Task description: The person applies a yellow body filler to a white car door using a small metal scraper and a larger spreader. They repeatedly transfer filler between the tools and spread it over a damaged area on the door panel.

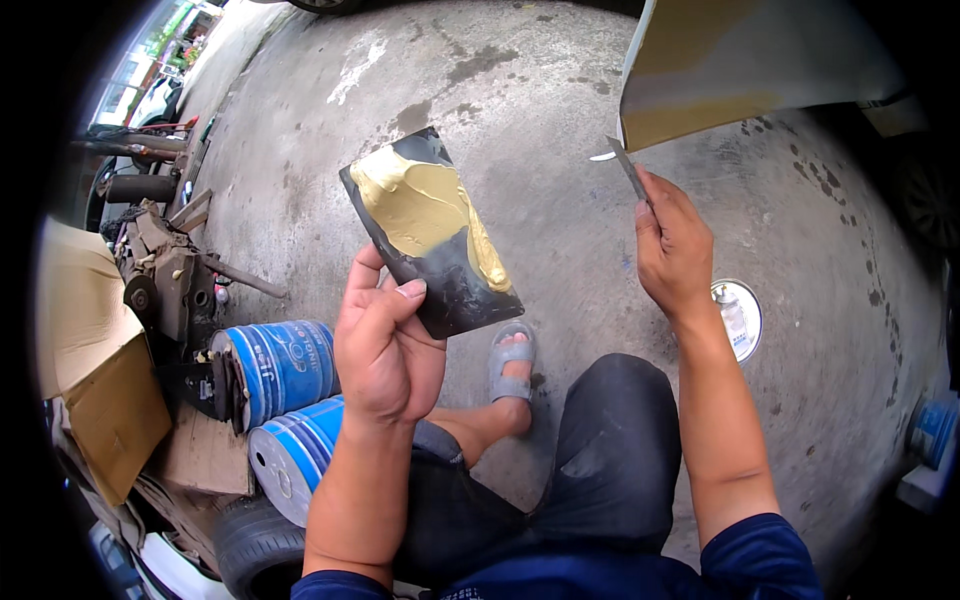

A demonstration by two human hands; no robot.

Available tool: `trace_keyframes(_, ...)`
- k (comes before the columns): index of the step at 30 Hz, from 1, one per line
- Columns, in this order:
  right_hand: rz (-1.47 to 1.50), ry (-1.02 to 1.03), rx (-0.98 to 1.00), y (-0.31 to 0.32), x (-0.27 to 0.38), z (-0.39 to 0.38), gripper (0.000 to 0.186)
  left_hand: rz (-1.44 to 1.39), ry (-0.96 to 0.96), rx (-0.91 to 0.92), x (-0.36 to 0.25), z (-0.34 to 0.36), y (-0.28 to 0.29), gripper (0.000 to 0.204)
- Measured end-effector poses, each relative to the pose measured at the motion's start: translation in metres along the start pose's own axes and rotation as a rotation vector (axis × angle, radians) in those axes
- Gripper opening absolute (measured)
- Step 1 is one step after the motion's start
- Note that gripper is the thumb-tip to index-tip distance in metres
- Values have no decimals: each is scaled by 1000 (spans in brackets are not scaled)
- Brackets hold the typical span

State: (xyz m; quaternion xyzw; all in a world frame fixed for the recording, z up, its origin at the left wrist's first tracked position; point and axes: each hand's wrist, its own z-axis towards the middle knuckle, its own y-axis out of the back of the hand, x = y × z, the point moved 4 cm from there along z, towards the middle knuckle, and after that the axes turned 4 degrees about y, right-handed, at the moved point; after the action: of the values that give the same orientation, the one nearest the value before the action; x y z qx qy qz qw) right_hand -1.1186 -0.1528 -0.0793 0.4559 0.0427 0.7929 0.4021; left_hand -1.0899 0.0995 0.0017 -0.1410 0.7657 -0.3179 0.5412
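Observation:
My left hand (380, 365) grips a black rectangular board (455, 275) by its near edge, thumb on top. Thick yellow putty (415, 205) is smeared across most of the board's upper face. On the other side, my right hand (678, 250) pinches a thin dark spreader (628, 170), seen nearly edge-on. The spreader's far tip is close to the lower corner of a grey vehicle panel (760, 50), which carries yellowish patches along its edges. Whether tip and panel touch, I cannot tell.
Blue metal drums (290, 365) lie at the left, beside an open cardboard box (115, 420), a tyre (258, 550) and rusty metal parts (165, 265). A round tin lid (740, 318) rests on the concrete floor (540, 200), right of my right forearm.

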Motion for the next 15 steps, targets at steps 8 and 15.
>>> trace_keyframes(8,74,-253,183,-37,-32,-22,34,11,16,-5,-2,6,10,44)
trace_keyframes(15,573,-151,278,-12,73,-19,49,26,48,-80,6,13,11,45)
